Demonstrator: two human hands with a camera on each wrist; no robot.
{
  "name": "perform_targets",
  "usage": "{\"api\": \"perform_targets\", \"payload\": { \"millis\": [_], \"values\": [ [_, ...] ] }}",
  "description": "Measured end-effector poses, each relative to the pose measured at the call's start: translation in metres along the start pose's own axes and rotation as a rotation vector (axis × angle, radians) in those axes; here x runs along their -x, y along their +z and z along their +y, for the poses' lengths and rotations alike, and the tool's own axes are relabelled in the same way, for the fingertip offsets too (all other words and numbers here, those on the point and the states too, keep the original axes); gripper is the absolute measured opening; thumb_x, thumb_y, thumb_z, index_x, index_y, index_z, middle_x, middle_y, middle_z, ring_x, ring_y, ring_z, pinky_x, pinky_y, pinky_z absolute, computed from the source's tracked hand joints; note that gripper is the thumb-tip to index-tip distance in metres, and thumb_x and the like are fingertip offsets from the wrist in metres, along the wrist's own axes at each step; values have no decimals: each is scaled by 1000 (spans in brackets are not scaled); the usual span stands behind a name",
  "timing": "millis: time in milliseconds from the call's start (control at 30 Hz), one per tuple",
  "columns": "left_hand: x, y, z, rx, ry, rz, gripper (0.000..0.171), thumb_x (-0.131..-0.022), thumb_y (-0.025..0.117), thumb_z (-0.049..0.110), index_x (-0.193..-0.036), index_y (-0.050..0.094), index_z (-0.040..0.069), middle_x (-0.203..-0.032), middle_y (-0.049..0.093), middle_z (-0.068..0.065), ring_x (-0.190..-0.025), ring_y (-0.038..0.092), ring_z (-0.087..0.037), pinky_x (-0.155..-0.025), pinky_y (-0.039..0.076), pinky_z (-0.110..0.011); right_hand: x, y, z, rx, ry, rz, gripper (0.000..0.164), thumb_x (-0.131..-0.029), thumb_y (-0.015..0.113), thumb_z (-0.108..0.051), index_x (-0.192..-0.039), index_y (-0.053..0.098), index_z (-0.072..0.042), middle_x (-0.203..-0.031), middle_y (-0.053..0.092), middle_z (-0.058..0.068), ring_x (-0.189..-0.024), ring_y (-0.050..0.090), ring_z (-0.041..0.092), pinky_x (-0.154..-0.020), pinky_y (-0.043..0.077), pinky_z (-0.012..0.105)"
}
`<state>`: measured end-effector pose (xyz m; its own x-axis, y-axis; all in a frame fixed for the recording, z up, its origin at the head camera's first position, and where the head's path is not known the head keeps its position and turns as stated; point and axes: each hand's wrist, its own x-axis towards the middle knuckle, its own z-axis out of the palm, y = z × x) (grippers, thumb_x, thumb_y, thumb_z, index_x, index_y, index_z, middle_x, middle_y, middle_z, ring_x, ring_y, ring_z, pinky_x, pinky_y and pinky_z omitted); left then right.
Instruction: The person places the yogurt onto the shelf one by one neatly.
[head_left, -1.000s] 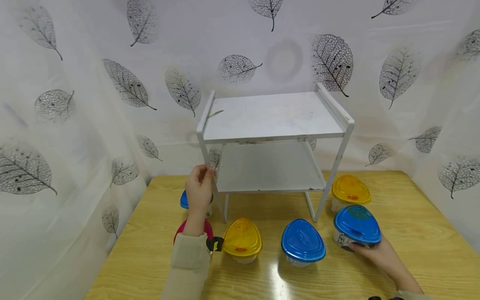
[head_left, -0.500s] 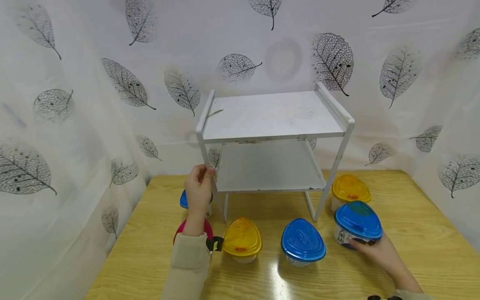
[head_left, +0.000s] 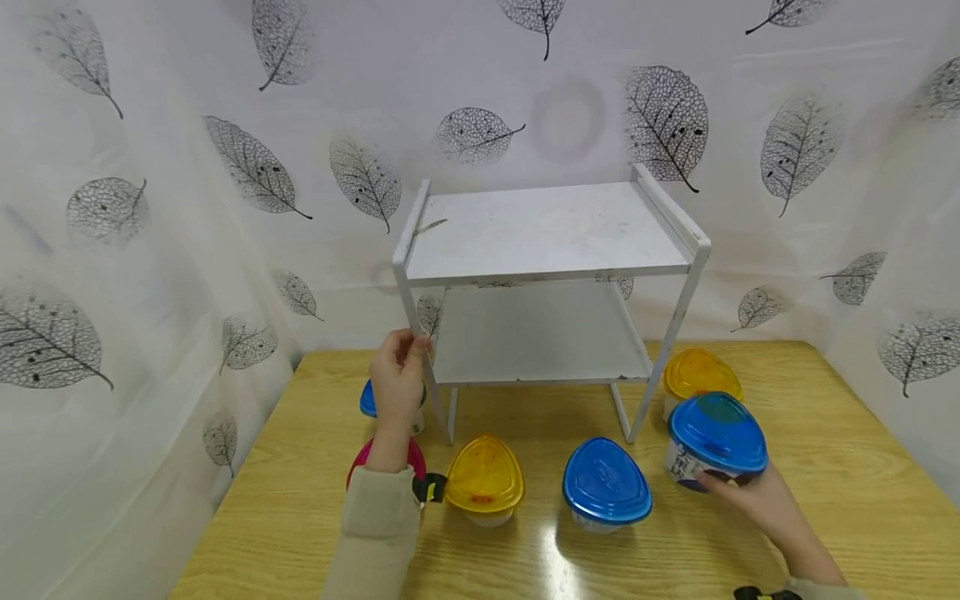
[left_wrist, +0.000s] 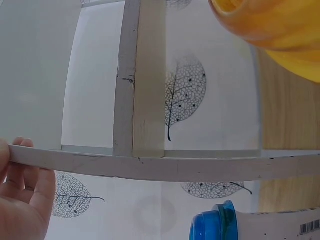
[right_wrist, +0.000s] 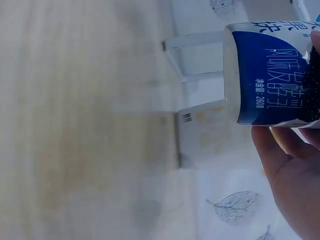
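PLACE: sheeted-in tabletop corner — views not telling whether home, lab or shop | WALLS: pale leaf-print sheeting (head_left: pixel 465 50) is hanging across the upper frame and down both sides | SURFACE: wood-grain table (head_left: pixel 258 500) is filling the lower frame | FURNISHING: white two-tier rack (head_left: pixel 547 233) is standing mid-frame

“风味发酵乳”, “净含量:260克” on tub (right_wrist: pixel 272 75)

White glare on the table (head_left: pixel 540 479).

Yogurt tub (head_left: pixel 717 433): blue-lidded, closed, body blue-and-white, raised, near right of the white two-tier rack (head_left: pixel 547 237), which stands upright, edges chipped.
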<state>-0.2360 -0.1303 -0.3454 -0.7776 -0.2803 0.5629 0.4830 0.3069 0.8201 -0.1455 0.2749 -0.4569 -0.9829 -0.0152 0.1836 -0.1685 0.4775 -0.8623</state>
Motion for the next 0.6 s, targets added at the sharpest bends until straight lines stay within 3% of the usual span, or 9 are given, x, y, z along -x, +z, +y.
{"api": "perform_targets", "payload": {
  "millis": [200,600],
  "values": [
    [1,-1,0,-7,14,-1,17,-87,54,7,-88,58,-10,-78,62,-19,-73,58,-26,-66,47,-18,0,-1,-15,-9,-65,23,69,-76,65,4,-130,22,3,-109,38,-24,-93,42,-11,-67,45,17],
    [2,-1,2,2,26,-2,17,-87,54,6,-87,57,-10,-78,62,-20,-74,59,-28,-69,48,-22,-1,-1,-44,21,-181,22,70,-73,65,8,-130,26,1,-111,40,-21,-95,44,-9,-67,45,18]
  ]
}}
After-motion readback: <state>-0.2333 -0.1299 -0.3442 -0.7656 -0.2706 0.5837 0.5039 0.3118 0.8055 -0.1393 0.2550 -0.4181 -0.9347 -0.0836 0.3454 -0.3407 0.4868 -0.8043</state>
